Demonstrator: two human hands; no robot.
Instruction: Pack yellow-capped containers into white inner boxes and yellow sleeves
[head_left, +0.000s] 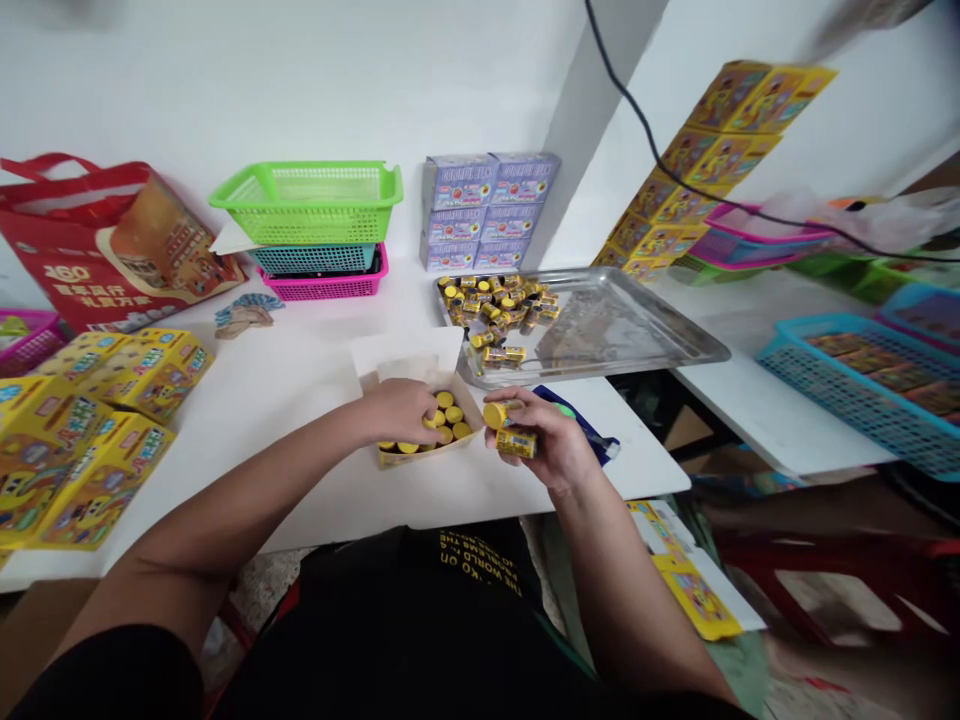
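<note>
An open cardboard box [431, 455] in front of me holds several small yellow-capped canisters [444, 400], standing lids up. My left hand [401, 412] reaches into it, fingers closed on one canister's yellow lid [434, 420]; its thumb is hidden. Just right of the box, my right hand [551, 435] is wrapped around small yellow canisters, two of them plainly visible: an upper one [496, 414] with its lid toward the box and a lower one [517, 442] lying sideways. Behind the box, more canisters [499, 305] lie loose in a metal tray [637, 335].
Yellow printed boxes [112, 465] stand at the left; others [667, 200] are stacked at the back right. Purple boxes [480, 215] and a green basket [315, 205] stand along the wall. Behind my right hand lies a dark blue packet [596, 437]. A blue basket [847, 375] sits farther right.
</note>
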